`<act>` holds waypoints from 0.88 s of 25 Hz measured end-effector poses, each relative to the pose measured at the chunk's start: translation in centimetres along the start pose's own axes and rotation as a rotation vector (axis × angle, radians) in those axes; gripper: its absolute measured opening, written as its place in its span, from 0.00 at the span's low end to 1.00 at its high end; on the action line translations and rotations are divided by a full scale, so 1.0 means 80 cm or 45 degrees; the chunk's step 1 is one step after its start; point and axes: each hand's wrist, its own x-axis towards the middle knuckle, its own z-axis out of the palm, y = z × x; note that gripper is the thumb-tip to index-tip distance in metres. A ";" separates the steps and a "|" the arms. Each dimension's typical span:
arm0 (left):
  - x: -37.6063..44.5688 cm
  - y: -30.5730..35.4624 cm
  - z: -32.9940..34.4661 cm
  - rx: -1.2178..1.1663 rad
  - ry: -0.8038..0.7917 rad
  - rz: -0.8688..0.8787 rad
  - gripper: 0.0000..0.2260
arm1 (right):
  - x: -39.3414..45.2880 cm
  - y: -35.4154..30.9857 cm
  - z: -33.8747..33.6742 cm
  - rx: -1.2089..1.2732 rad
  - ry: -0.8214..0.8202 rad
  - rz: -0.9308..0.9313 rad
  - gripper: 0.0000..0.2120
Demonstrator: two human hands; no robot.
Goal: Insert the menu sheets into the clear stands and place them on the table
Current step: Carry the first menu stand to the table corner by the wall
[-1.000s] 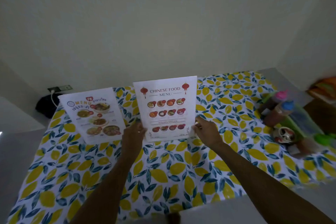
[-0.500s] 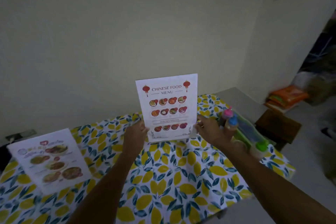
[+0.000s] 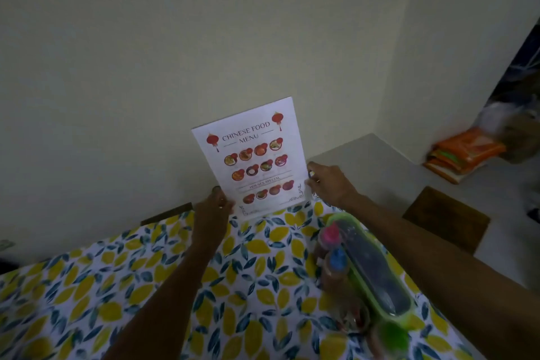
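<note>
A clear stand holding the Chinese food menu sheet [image 3: 251,155] is upright at the far right corner of the table [image 3: 146,286], which wears a lemon-print cloth. My left hand [image 3: 211,210] grips the stand's lower left edge. My right hand [image 3: 327,181] grips its lower right edge. The stand's base is at or just above the cloth near the wall; I cannot tell whether it touches. The other menu stand is out of view.
A green-rimmed condiment tray [image 3: 377,269] with a pink-capped bottle [image 3: 328,238] and a blue-capped bottle [image 3: 336,266] sits on the table's right side. A wooden stool [image 3: 447,219] and orange packets [image 3: 464,152] lie beyond the table on the right. A wall stands close behind.
Both hands carried the Chinese menu stand rightward toward the table's far right corner. The view swung right, and the other menu stand dropped out of sight on the left.
</note>
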 end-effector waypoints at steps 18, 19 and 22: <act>0.180 -0.018 0.264 0.192 -0.211 -0.197 0.07 | 0.165 0.264 0.106 0.144 -0.169 0.252 0.06; 0.185 -0.022 0.273 0.201 -0.225 -0.212 0.07 | 0.168 0.273 0.112 0.144 -0.175 0.265 0.06; 0.193 -0.035 0.296 0.226 -0.252 -0.231 0.07 | 0.171 0.294 0.132 0.170 -0.195 0.275 0.06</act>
